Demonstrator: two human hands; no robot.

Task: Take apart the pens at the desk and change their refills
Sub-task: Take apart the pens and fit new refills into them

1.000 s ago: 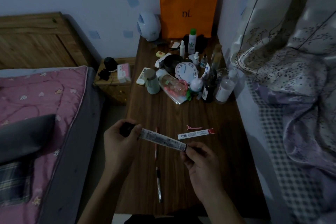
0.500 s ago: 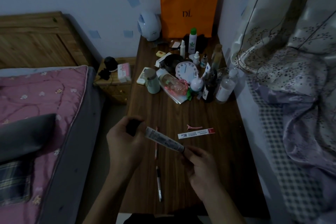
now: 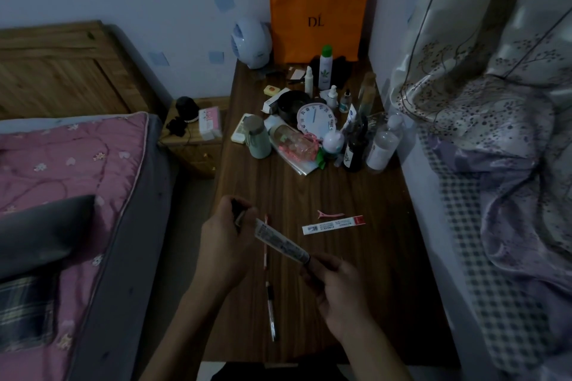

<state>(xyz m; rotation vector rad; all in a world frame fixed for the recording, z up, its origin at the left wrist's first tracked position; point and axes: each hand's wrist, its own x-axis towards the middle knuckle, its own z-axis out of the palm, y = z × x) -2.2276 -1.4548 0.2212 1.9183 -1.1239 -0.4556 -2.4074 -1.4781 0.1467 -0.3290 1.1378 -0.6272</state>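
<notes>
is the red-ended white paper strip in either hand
No, the red-ended white paper strip lies on the brown wooden desk, while the left hand and right hand hold a different white printed packet.

- The left hand (image 3: pixel 224 252) is seen bare, and the left forearm (image 3: pixel 173 331) is uncovered down to the lower edge of the view.
- The right hand (image 3: pixel 337 291) is likewise bare, with the right forearm (image 3: pixel 376 353) uncovered to the same edge.
- A patch of dark cloth (image 3: pixel 244 374) is seen at the bottom edge between the forearms; the garment cannot be told.
- Finer detail of nails and knuckles is lost in the dim light.
</notes>
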